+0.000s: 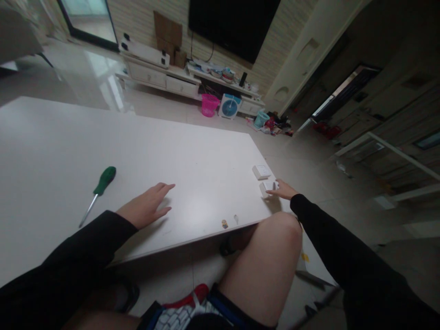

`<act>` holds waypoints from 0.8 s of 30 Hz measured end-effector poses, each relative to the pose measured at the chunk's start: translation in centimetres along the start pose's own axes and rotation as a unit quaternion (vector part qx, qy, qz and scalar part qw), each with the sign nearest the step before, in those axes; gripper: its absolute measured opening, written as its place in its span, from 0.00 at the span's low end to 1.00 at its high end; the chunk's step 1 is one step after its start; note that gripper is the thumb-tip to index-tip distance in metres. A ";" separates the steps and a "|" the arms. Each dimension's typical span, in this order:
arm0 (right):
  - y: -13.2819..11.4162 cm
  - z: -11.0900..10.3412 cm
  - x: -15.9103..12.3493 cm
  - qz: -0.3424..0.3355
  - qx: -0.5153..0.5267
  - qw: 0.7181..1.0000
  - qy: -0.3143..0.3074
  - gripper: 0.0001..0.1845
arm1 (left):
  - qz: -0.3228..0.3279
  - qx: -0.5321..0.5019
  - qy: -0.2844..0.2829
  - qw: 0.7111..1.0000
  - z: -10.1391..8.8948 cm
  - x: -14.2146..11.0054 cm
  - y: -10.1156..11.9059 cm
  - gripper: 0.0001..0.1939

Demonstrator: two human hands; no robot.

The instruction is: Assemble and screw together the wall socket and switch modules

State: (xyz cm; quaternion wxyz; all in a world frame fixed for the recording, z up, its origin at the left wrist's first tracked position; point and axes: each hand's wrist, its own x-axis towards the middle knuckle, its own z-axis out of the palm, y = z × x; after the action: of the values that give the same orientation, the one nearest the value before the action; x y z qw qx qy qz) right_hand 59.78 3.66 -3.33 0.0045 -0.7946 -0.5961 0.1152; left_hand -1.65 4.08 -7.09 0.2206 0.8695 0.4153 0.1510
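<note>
At the table's right edge, my right hand (pixel 283 189) has its thumb and fingers closed around a small white box (pixel 265 189) that looks like a wall socket. A second white wall socket (pixel 261 172) with dark slots on its face sits just beyond it on the white table (pixel 206 160). My left hand (pixel 147 205) hovers at or just above the tabletop, fingers apart and holding nothing. To its left lies a screwdriver (pixel 105 180) with a green handle and a metal shaft.
Near the table's front edge are a small cartoon sticker (pixel 224 223) and a small clear piece (pixel 236 219). My bare knee (pixel 287 224) is close to the right corner. Across the floor stand a pink basket (pixel 209 105), a blue-and-white fan (pixel 229 107) and a TV cabinet (pixel 151 73).
</note>
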 end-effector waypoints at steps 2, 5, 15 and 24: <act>-0.5 0.5 0.0 0.034 -0.016 0.999 -0.002 0.43 | -0.001 -0.004 0.001 1.000 0.1 0.0 -0.1 0.34; -1.2 0.8 0.4 0.063 -0.037 0.997 -0.005 0.35 | -0.002 -0.009 0.006 1.000 0.2 0.0 -0.2 0.33; -1.8 -0.3 3.3 0.070 -0.063 0.995 0.010 0.35 | 0.007 -0.004 0.008 1.000 -0.1 0.0 0.1 0.33; -2.1 -0.4 4.1 0.086 -0.064 0.994 0.009 0.41 | 0.006 -0.003 0.008 1.000 -0.5 0.0 0.9 0.32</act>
State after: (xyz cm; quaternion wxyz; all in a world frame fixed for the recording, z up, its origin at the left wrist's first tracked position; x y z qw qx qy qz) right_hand 58.91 8.17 -3.36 -0.0509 -0.8425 -0.5318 0.0699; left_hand -1.30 3.76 -6.18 0.2189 0.8700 0.4114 0.1610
